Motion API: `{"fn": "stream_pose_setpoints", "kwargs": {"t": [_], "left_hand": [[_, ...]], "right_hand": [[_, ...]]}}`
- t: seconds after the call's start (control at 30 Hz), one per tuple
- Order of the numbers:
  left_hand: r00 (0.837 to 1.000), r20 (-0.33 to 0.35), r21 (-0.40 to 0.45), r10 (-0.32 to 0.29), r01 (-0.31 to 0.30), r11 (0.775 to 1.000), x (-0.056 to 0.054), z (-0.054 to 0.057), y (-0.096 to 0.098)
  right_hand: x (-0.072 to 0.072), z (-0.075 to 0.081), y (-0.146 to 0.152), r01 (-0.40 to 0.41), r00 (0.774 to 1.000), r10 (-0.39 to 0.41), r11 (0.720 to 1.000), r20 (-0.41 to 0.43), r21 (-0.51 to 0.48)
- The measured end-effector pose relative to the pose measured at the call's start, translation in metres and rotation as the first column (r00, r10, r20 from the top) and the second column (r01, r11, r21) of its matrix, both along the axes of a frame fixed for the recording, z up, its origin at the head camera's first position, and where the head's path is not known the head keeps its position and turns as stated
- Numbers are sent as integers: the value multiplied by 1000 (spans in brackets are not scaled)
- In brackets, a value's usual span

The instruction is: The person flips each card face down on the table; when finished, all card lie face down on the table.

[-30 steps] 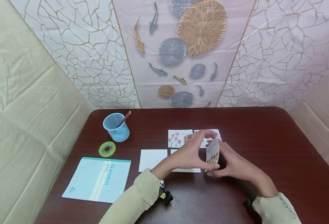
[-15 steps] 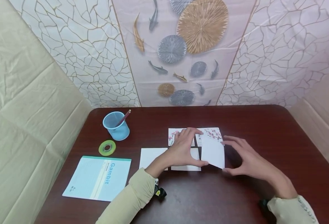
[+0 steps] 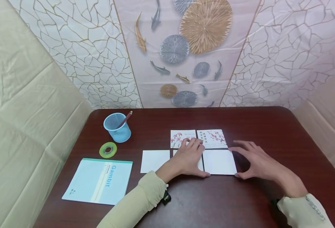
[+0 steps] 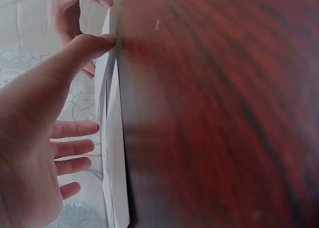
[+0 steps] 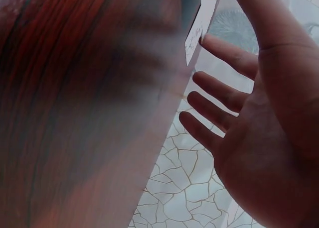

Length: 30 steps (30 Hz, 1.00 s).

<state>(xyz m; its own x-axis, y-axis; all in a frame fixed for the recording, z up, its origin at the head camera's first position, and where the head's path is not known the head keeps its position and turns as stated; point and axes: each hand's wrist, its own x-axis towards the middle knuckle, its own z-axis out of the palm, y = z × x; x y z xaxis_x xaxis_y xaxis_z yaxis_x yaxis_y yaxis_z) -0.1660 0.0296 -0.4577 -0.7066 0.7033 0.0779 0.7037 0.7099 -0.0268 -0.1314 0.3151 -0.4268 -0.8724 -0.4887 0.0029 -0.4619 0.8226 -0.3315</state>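
A blank white card (image 3: pixel 220 162) lies flat on the dark wooden table, at the right end of the near row. My left hand (image 3: pixel 188 158) reaches across to its left edge, thumb at the near corner and fingertips at the far one. Along the right edge, the thumb and index fingertip of my right hand (image 3: pixel 260 162) are right by the corners. The fingers of both hands are spread rather than curled, as the wrist views show. Under my left hand a middle card (image 3: pixel 200 164) is mostly hidden. Another white card (image 3: pixel 153 161) lies left of it.
Behind are a card with pink carnations (image 3: pixel 176 139) and one with blossom branches (image 3: pixel 217 136). On the left stand a blue mesh pen cup (image 3: pixel 121 134) with a pen (image 3: pixel 124 119), a green tape roll (image 3: pixel 101 152) and a pale blue notebook (image 3: pixel 119 183).
The card held upright between both hands, printed side showing, has been turned and laid flat, blank side up. My right hand has moved right, and both hands have loosened from it.
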Motion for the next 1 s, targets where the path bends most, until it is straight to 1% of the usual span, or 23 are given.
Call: {"fn": "stream_pose_setpoints", "kwargs": {"t": [0.23,0.4,0.5,0.57,0.67,0.73,0.8,0.9,1.0], "left_hand": [[1000,14,4,-17,17,1000,-1,-2,1],[1000,0,0,-25,25,1000,-1,-2,0],[1000,3,-1,-15,15,1000,-1,-2,-1],[1000,28,25,-5,4,1000,-3,-1,-6],[996,87,104,16,-25,994,-12,2,-25],[991,132,167,25,-47,985,-23,6,-44],[985,170,212,44,-80,974,-36,10,-64],[971,222,229,85,-137,964,-53,14,-89],[953,269,202,137,-194,960,-66,16,-105]], "right_hand": [[-4,-3,0,11,999,-12,999,34,38],[-4,-3,0,4,999,-6,999,51,38],[-4,-2,0,12,998,-14,999,67,36],[-4,-1,-3,19,998,-20,1000,53,20],[-7,2,-14,21,1000,-20,1000,12,-13],[-12,6,-24,9,1000,-9,1000,-19,-23],[-20,10,-35,-7,1000,6,1000,-27,-18],[-35,14,-54,-34,999,35,999,-40,5],[-53,16,-75,-60,997,61,998,-57,11]]}}
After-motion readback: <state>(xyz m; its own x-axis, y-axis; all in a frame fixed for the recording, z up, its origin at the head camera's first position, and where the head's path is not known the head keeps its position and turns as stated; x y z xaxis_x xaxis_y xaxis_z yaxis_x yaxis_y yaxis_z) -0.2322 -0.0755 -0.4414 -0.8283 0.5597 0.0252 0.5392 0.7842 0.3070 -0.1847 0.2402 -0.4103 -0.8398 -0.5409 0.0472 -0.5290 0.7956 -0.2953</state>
